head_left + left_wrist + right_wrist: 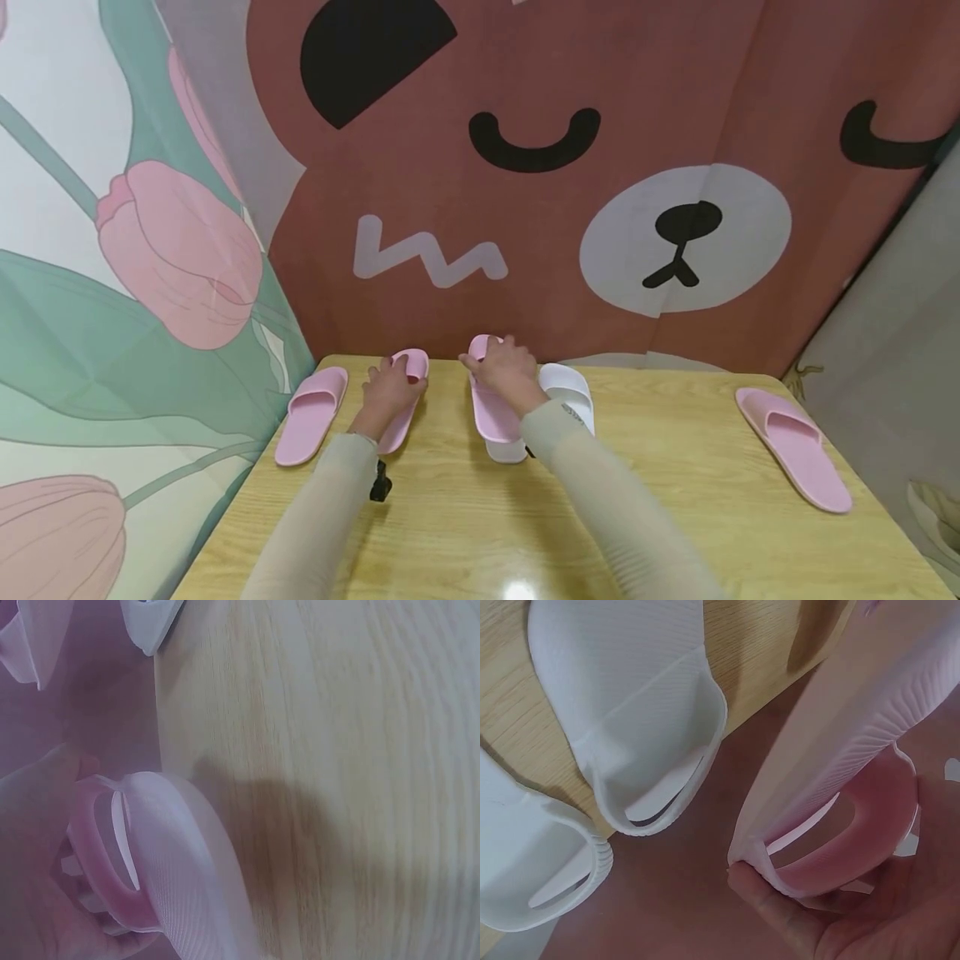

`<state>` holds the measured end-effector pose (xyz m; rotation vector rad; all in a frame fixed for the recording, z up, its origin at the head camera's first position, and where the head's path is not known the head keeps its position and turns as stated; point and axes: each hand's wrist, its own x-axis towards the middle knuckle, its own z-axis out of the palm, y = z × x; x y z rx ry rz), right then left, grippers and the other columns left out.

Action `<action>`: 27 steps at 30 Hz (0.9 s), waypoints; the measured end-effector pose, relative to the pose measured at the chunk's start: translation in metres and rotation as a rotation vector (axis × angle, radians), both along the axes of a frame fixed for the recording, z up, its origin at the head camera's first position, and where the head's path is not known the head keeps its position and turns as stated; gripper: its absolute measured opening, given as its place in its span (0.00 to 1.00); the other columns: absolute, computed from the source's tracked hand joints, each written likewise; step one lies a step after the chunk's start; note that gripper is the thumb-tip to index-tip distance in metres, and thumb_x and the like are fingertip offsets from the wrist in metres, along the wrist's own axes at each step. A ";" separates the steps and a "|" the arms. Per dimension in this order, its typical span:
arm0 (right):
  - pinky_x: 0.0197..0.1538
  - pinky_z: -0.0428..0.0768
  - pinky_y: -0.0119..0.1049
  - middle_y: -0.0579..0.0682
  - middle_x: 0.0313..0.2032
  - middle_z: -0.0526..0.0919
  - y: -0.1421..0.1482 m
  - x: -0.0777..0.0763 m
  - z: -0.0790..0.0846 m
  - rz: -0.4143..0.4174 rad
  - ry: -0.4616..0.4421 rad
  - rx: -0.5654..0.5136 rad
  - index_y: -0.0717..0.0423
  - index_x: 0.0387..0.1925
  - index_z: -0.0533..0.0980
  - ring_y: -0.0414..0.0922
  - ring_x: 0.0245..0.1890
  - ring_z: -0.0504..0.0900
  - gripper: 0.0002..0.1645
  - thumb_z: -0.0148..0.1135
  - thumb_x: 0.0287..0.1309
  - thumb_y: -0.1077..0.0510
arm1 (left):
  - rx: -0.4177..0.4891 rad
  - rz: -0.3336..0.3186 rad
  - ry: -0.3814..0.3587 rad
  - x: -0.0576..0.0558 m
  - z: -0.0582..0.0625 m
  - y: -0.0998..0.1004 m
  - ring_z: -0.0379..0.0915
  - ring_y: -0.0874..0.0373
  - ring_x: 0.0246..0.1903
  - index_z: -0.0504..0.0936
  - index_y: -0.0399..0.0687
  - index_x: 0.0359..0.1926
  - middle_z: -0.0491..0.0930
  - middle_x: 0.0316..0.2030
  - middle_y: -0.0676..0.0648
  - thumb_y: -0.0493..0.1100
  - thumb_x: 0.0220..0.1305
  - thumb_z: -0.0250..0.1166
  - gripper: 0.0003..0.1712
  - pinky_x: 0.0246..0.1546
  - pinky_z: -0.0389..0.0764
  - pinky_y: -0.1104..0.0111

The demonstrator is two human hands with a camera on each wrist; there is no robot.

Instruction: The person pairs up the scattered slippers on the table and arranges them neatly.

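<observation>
My left hand (390,390) grips a pink slipper (399,429) by its strap end, near the table's far edge. In the left wrist view that slipper (187,862) is tilted, with the thumb at its toe and fingers around the strap. My right hand (508,372) holds another pink slipper (493,417) by the toe end, over a white slipper (506,452) that it mostly covers in the head view. The right wrist view has this pink slipper (832,765) tilted up, thumb at the toe. A second white slipper (567,385) lies just right of my right hand, partly hidden by the sleeve.
A pink slipper (311,417) lies at the table's left edge, and another pink slipper (797,450) near its right edge. The wooden table (645,475) meets a hanging cloth with a bear print (540,217) behind. Flower-print cloth (180,250) hangs on the left.
</observation>
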<state>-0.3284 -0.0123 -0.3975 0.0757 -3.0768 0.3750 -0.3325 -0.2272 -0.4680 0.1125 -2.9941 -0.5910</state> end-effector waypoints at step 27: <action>0.45 0.75 0.52 0.59 0.52 0.71 -0.041 0.002 -0.012 0.025 0.010 -0.030 0.52 0.61 0.67 0.59 0.48 0.74 0.49 0.40 0.52 0.21 | 0.008 0.007 0.007 0.003 -0.003 -0.003 0.54 0.32 0.59 0.60 0.46 0.68 0.57 0.64 0.34 0.64 0.57 0.56 0.43 0.52 0.60 0.36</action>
